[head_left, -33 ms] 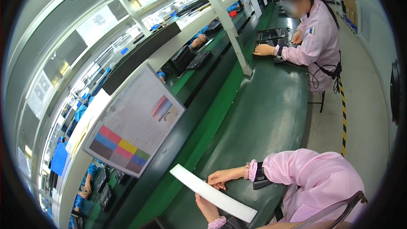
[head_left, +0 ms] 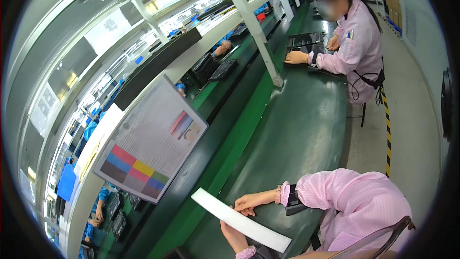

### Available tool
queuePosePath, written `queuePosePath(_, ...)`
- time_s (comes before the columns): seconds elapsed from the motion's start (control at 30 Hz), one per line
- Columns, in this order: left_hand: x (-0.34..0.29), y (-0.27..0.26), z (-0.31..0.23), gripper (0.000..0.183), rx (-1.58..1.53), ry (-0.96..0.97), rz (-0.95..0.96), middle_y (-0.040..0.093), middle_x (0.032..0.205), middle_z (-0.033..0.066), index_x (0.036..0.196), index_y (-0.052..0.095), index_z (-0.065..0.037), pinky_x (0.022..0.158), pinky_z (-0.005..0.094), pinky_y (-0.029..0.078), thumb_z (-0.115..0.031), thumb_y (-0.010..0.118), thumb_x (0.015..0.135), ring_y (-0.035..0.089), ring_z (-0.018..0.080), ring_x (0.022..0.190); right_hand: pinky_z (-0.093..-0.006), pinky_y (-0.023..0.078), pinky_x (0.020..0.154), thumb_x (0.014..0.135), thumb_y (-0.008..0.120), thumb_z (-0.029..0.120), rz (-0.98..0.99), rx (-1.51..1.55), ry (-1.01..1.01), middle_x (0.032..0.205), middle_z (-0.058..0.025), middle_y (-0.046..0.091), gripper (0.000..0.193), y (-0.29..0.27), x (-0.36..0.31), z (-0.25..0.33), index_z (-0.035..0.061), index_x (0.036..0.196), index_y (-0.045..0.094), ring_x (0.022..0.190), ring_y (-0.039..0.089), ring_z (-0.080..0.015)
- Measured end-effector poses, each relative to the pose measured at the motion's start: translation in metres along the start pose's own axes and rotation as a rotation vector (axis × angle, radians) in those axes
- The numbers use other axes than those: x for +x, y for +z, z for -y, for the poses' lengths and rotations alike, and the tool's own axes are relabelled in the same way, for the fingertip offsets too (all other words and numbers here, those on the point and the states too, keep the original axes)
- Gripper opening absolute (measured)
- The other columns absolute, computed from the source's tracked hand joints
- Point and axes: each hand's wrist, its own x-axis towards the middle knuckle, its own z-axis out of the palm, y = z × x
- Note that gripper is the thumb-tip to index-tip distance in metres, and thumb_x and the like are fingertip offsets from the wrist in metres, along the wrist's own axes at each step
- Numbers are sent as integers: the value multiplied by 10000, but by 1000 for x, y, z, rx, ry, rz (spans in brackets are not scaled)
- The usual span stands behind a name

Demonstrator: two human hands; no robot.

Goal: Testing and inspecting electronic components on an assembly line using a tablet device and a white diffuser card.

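A long white strip, perhaps foam (head_left: 239,218), is held slantwise above the green work surface at the bottom of the head view. From below, my left hand (head_left: 233,236) is closed on its near edge, the fingers partly hidden behind the strip. My right hand (head_left: 253,202) comes in from the right, its fingers curled together against the strip's opposite edge, near the middle. What the right fingertips pinch there is partly covered. Both arms wear pink sleeves with dark bands at the wrists.
The green bench (head_left: 297,129) runs away from me to a seated co-worker in pink (head_left: 357,43), whose hands are at a dark device (head_left: 306,41). A printed sheet with colour blocks (head_left: 153,139) hangs at the left. Beside it rises a white post (head_left: 254,29). Blue-sleeved workers are beyond.
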Motion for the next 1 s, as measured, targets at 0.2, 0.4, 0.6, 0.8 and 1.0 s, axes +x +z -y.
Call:
queuePosePath(0.2, 1, -3, 8, 557, 29, 76, 23, 455, 1300, 213, 1338, 328, 44, 995, 401, 397, -387, 301, 986, 493, 292, 1161, -218, 470, 555, 968, 473, 313, -12, -20, -15, 762, -29, 568, 296, 1, -5, 5, 25, 981, 541, 603, 528, -68)
queuePosePath(0.4, -2, 1, 4, 518, 81, 83, 3, 446, 1302, 245, 1318, 329, 77, 977, 411, 419, -321, 319, 988, 517, 312, 1132, -238, 484, 547, 960, 477, 317, 17, -32, -8, 747, -38, 568, 328, -2, 5, -1, -1, 988, 552, 602, 537, -90)
queuePosePath(0.6, 2, -10, 19, 430, 134, 54, -72, 608, 999, 132, 1159, 502, 52, 807, 340, 465, -317, 390, 968, 584, 206, 877, -236, 474, 524, 966, 493, 310, -51, -37, -27, 699, -34, 581, 314, -9, -2, -6, 13, 1044, 558, 585, 558, -99)
queuePosePath(0.8, 5, -13, 16, 347, 109, 41, -40, 592, 1113, 108, 1217, 481, 26, 870, 299, 445, -213, 450, 967, 571, 167, 978, -238, 488, 555, 964, 501, 298, -70, 1, 32, 718, -36, 572, 290, -4, -9, 10, 13, 986, 553, 607, 566, -107)
queuePosePath(1.0, 0, -5, 3, 298, 24, 32, -53, 585, 1032, 48, 1181, 485, -21, 810, 258, 459, -227, 484, 965, 570, 114, 922, -235, 488, 535, 971, 480, 326, -71, -12, 52, 722, -59, 585, 314, 5, -6, 21, 22, 929, 546, 571, 572, -123)
